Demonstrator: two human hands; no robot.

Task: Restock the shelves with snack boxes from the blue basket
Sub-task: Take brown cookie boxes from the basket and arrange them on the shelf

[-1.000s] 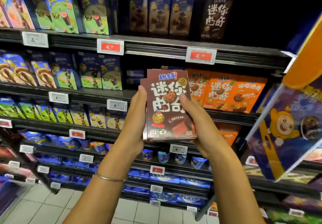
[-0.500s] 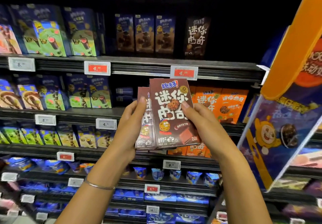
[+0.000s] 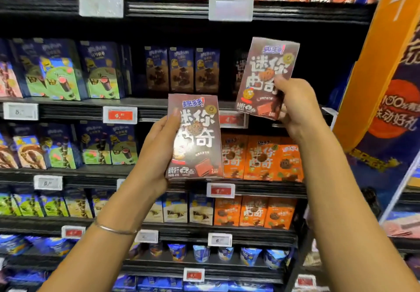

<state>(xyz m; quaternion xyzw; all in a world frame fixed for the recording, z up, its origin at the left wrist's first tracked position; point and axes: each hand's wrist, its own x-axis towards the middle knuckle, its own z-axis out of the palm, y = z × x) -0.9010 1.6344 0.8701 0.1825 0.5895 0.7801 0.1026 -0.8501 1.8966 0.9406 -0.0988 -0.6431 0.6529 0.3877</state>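
Note:
Two brown snack boxes with white lettering are in the head view. My left hand (image 3: 156, 153) grips one brown box (image 3: 195, 139) upright by its left edge, in front of the middle shelf. My right hand (image 3: 295, 107) pinches the second brown box (image 3: 266, 75) by its right edge, tilted a little, raised in front of the dark gap on the upper shelf (image 3: 227, 104). A matching brown box (image 3: 239, 73) stands deep in that gap, partly hidden. The blue basket is out of view.
Orange snack boxes (image 3: 261, 157) fill the shelf under the gap. Dark blue boxes (image 3: 181, 68) stand to the gap's left. An orange and blue promotional board (image 3: 384, 87) juts out at the right edge. Price tags (image 3: 120, 114) line the shelf rims.
The two boxes, held together before, are now apart: my right hand has lifted one up and right toward the upper shelf gap, my left hand keeps the other. The camera has tilted upward.

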